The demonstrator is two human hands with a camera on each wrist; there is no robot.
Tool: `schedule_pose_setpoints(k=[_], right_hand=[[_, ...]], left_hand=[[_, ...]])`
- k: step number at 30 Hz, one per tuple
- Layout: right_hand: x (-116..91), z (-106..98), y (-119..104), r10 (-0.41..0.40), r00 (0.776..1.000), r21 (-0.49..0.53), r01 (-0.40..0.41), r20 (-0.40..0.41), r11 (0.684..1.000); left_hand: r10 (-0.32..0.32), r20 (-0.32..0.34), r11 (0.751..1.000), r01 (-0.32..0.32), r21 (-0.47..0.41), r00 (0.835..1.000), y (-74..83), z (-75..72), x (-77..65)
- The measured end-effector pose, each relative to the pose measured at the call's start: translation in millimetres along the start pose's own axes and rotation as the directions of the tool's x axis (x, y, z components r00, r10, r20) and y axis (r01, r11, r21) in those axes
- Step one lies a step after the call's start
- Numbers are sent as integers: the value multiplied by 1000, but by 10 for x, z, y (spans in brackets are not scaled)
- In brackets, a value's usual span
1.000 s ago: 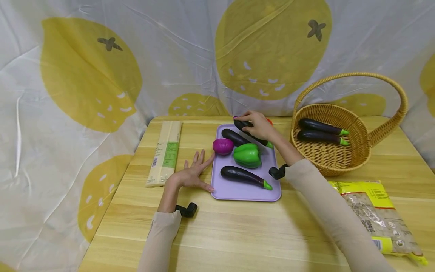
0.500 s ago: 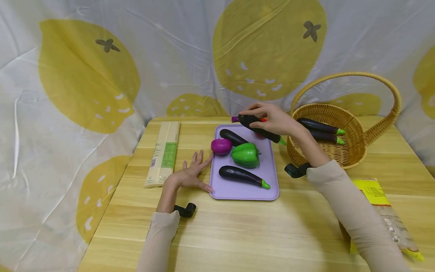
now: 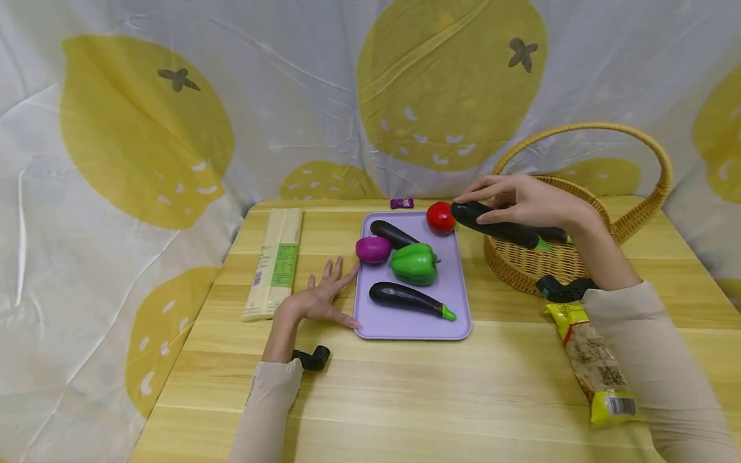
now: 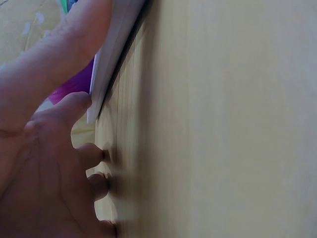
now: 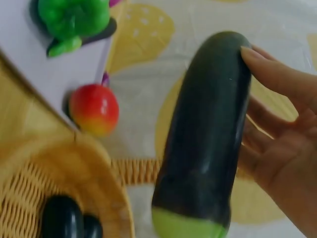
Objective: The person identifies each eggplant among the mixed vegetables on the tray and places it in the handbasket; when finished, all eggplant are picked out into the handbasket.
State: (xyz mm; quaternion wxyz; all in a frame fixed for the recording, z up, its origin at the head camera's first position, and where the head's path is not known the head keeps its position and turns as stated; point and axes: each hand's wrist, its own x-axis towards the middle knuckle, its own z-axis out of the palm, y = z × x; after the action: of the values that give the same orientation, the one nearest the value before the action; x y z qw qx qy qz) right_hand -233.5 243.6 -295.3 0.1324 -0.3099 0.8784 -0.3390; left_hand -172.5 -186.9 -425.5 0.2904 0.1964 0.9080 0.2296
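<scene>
My right hand (image 3: pixel 535 199) pinches a dark eggplant (image 3: pixel 509 233) near its rounded end, thumb on one side and fingers on the other. It hangs above the left part of the wicker basket (image 3: pixel 509 273), green tip pointing right and down. Two more eggplants (image 5: pixel 62 218) lie inside the basket. My left hand (image 3: pixel 315 301) rests with spread fingers at the left edge of the lilac tray (image 3: pixel 370 328), thumb and forefinger touching it. The tray bears a front eggplant (image 3: pixel 408 299), a back eggplant (image 3: pixel 393 233), a purple onion (image 3: pixel 373 249), a green bell pepper (image 3: pixel 414 263) and a round red fruit (image 3: pixel 441 217).
A flat pale packet (image 3: pixel 272 263) lies left of the tray. Behind the tray is a small purple packet (image 3: pixel 402 203). A yellow-ended bag (image 3: pixel 599 363) lies at the right, partly under the right sleeve. The basket's tall handle (image 3: pixel 585 126) arches overhead; a lemon-print cloth (image 3: pixel 301 96) hangs behind.
My right hand has lifted the eggplant off the back of the tray and carried it right to above the basket, uncovering the red fruit. The left hand stays at the tray's edge.
</scene>
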Motion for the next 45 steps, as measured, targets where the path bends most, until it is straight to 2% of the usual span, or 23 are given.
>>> schedule_pose_setpoints(k=[8, 15, 23, 26, 31, 36, 45], right_hand=[[-264, -202, 379, 32, 999, -69, -30, 31, 997], [-408, -331, 673, 124, 992, -126, -123, -2, 984], [-298, -353, 1005, 180, 982, -160, -188, -62, 969], [-232, -337, 1101, 194, 979, -130, -201, -65, 971], [-160, -300, 1180, 203, 979, -99, -203, -2, 974], [-174, -278, 1181, 198, 977, -99, -191, 73, 977], [-196, -232, 1160, 166, 973, -29, -164, 161, 986]], left_hand=[[-5, 1, 1000, 5, -6, 1000, 16, -8, -2], [-7, -10, 1000, 7, -6, 1000, 13, 3, 15], [-2, -18, 999, 1, -33, 1000, -4, 0, 7], [-1, -17, 999, 0, -34, 1000, 6, 1, 1], [1, -18, 999, -1, -34, 1000, 21, 3, -2], [-3, -19, 999, 2, -38, 1000, 14, 7, 5], [-5, -14, 999, 5, -45, 1000, 26, 9, 8]])
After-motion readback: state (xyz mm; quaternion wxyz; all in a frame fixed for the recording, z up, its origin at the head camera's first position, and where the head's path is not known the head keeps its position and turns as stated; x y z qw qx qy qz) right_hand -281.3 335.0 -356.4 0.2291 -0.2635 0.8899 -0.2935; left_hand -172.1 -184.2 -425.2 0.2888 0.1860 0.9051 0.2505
